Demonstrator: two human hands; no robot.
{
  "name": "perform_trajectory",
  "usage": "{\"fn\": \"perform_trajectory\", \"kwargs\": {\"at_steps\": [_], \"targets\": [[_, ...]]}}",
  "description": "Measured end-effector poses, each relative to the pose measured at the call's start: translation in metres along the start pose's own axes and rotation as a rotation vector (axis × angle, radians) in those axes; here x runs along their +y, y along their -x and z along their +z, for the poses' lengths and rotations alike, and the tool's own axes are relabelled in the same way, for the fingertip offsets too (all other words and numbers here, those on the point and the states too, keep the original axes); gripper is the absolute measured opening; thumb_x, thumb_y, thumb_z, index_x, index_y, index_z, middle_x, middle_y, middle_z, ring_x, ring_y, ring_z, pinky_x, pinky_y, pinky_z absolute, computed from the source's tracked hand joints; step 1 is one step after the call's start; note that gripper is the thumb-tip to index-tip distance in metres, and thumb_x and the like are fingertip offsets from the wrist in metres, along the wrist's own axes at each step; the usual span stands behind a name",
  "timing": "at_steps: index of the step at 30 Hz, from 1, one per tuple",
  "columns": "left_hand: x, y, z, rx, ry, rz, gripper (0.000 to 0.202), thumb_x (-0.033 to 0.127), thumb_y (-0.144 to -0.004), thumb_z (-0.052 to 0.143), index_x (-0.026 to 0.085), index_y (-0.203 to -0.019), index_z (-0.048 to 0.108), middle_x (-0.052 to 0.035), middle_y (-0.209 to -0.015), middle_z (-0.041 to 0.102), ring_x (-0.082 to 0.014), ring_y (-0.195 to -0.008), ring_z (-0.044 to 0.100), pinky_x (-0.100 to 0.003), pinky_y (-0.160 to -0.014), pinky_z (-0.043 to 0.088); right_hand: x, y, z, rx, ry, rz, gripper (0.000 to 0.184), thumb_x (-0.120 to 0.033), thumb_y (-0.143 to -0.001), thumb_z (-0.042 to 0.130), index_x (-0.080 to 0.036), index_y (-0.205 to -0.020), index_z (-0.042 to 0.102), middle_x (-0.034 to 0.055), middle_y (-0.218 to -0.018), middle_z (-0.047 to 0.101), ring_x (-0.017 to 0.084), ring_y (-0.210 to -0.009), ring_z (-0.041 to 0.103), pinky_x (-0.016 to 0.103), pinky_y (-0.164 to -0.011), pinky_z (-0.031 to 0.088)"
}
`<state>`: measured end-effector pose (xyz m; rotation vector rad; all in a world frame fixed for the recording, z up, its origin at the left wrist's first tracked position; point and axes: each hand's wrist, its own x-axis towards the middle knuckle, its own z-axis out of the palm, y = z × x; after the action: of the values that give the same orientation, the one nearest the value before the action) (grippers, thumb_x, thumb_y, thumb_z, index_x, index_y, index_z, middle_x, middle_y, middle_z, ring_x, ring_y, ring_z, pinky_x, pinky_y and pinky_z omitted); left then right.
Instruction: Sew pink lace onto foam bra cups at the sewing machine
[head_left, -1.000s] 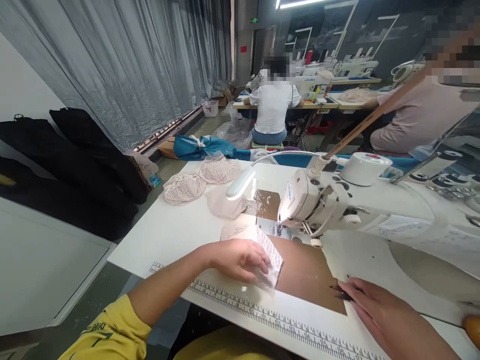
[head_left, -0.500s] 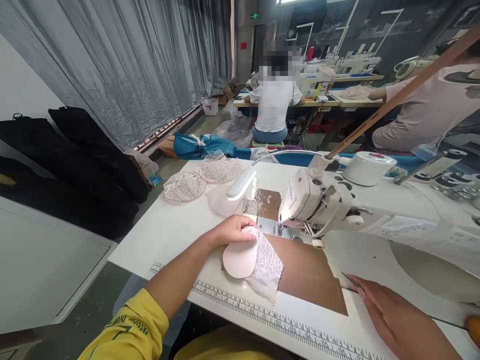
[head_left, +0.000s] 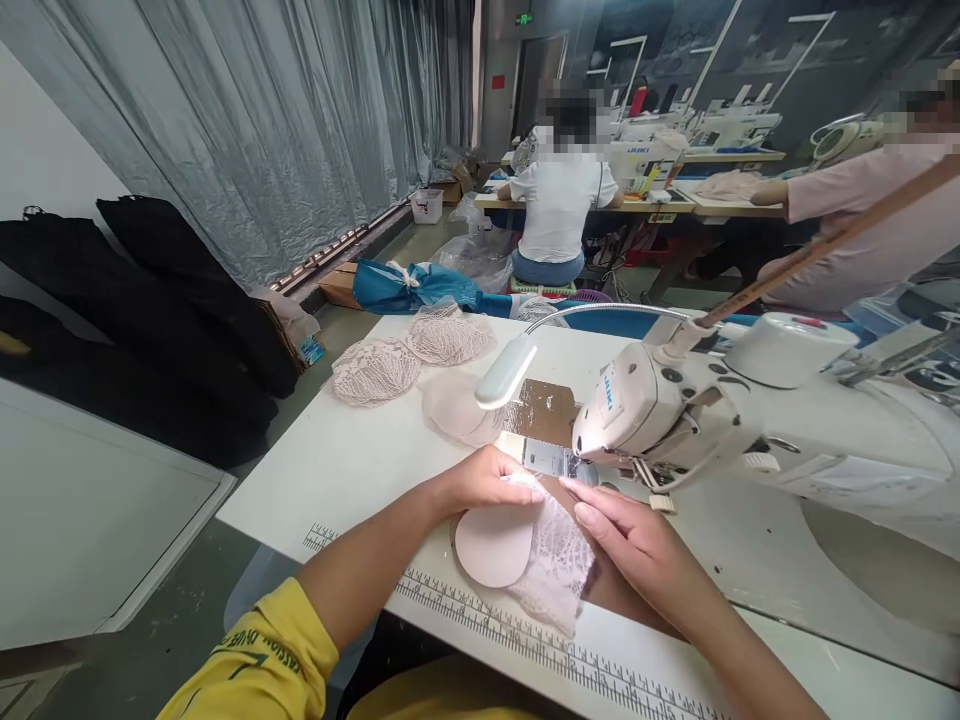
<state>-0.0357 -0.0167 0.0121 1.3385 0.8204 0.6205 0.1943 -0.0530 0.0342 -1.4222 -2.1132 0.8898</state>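
My left hand [head_left: 495,478] pinches the top edge of a pale pink bra cup [head_left: 495,545], thumb on top, on the table in front of the sewing machine [head_left: 622,400]. A piece of white lace [head_left: 559,570] spreads from the cup's right side toward the table's front edge. Close by on the right, my right hand [head_left: 626,530] is closed, its fingertips at the lace's upper edge. The thin, pointed metal tool in it is mostly hidden by the fingers. The presser foot area lies just beyond both hands.
Lace cups [head_left: 379,372] and a sheer pale piece [head_left: 457,405] lie at the table's back left. A small lamp [head_left: 506,372] hangs over the table. A printed ruler [head_left: 525,630] runs along the front edge. Two people sit at machines beyond; a blue bundle [head_left: 412,287] lies behind the table.
My right hand has come in from the right side of the table to the lace beside my left hand. My left hand keeps its hold on the cup. The view has shifted slightly.
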Motion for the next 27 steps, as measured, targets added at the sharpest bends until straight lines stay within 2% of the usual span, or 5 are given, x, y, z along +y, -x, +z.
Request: {"fn": "perform_trajectory", "kwargs": {"at_steps": [5,8,12,20,27], "targets": [[-0.002,-0.001,0.001,-0.020,-0.082,0.061,0.032,0.042,-0.074,0.072,0.010,-0.075,0.069,-0.0027,-0.070,0.058,-0.0137,-0.066,0.052,-0.025,-0.060,0.039,0.002,-0.008,0.005,-0.062,-0.164,0.093,0.043,-0.045,-0.086,0.054,-0.023,-0.122,0.062,0.0093,-0.123,0.065,0.028,-0.111,0.061,0.047,-0.095,0.049],[-0.002,-0.001,0.003,-0.059,-0.024,0.046,0.032,0.041,-0.075,0.071,0.010,-0.072,0.067,-0.0007,-0.065,0.054,-0.0112,-0.062,0.048,-0.024,-0.058,0.036,0.000,-0.008,0.009,-0.076,-0.225,0.089,0.034,-0.042,-0.086,0.054,-0.021,-0.111,0.064,0.0076,-0.102,0.071,0.023,-0.092,0.066,0.037,-0.080,0.055],[-0.003,-0.002,0.005,-0.062,0.016,0.048,0.028,0.037,-0.074,0.072,0.010,-0.070,0.065,0.0008,-0.065,0.050,-0.0094,-0.062,0.043,-0.023,-0.057,0.032,-0.003,-0.008,0.012,-0.104,-0.246,0.065,0.025,-0.040,-0.086,0.054,-0.021,-0.100,0.063,0.0032,-0.084,0.068,0.019,-0.075,0.064,0.031,-0.066,0.054],[-0.004,-0.004,0.003,-0.119,-0.040,0.039,0.030,0.037,-0.074,0.071,0.011,-0.064,0.059,0.0027,-0.063,0.042,-0.0085,-0.061,0.037,-0.022,-0.055,0.026,-0.016,-0.010,0.012,-0.077,-0.252,0.042,0.020,-0.038,-0.086,0.054,-0.022,-0.094,0.064,0.0032,-0.092,0.070,0.019,-0.084,0.064,0.032,-0.074,0.051],[0.003,-0.002,0.005,-0.153,-0.090,0.020,0.042,0.044,-0.076,0.069,0.011,-0.056,0.053,0.0049,-0.057,0.034,-0.0067,-0.056,0.031,-0.022,-0.051,0.024,-0.013,-0.011,0.014,-0.112,-0.341,0.051,0.022,-0.040,-0.087,0.055,-0.021,-0.084,0.065,0.0026,-0.082,0.068,0.018,-0.077,0.063,0.030,-0.070,0.050]]}}
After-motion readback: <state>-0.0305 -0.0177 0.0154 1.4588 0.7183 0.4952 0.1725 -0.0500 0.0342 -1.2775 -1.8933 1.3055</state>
